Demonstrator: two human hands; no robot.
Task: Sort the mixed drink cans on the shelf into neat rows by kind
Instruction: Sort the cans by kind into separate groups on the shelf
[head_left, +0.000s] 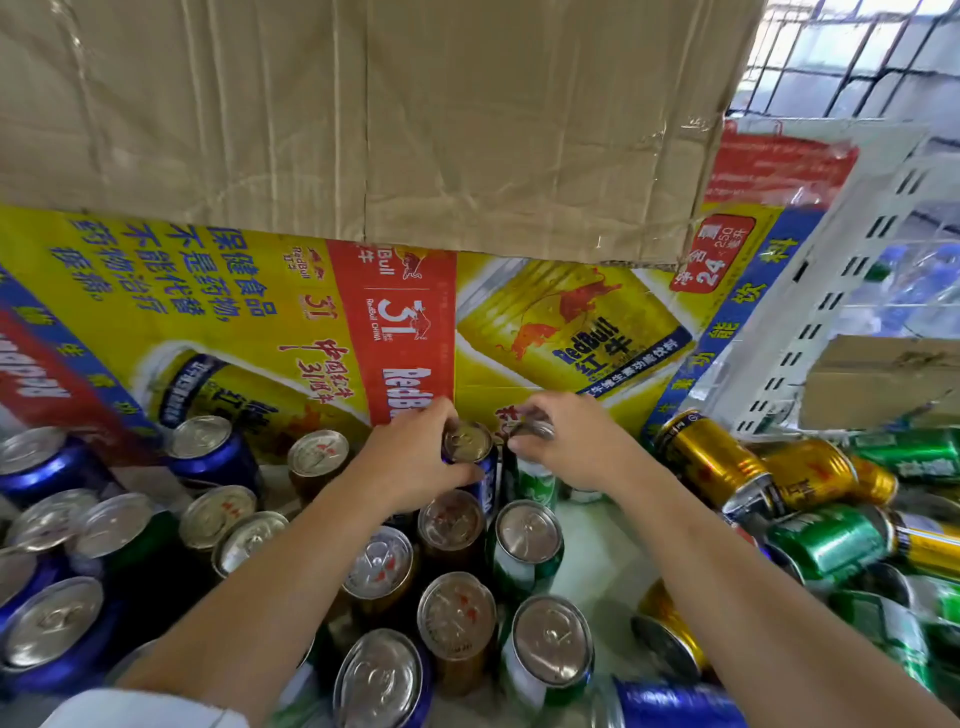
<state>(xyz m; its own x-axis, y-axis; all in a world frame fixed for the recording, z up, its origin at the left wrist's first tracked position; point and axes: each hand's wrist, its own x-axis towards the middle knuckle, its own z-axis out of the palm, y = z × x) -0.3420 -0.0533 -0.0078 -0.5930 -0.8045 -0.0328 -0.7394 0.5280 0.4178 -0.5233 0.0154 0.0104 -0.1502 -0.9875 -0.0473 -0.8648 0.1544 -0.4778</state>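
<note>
My left hand (410, 462) grips an upright blue can (475, 462) near its top, at the back of the shelf against the yellow Red Bull carton (234, 312). Right beside it, my right hand (566, 441) pinches the rim of a green can (537, 480). Upright cans stand in front: gold-brown cans (452, 525), green cans (527, 545) and blue cans (47, 465) at the left. Several gold cans (711, 457) and green cans (826, 545) lie tumbled on their sides at the right.
A plain cardboard box (363, 114) overhangs the carton from above. At the right stand a white slotted shelf panel (831, 291), a small brown box (883, 384) and wire mesh (852, 57). A patch of bare white shelf floor (597, 535) shows under my right forearm.
</note>
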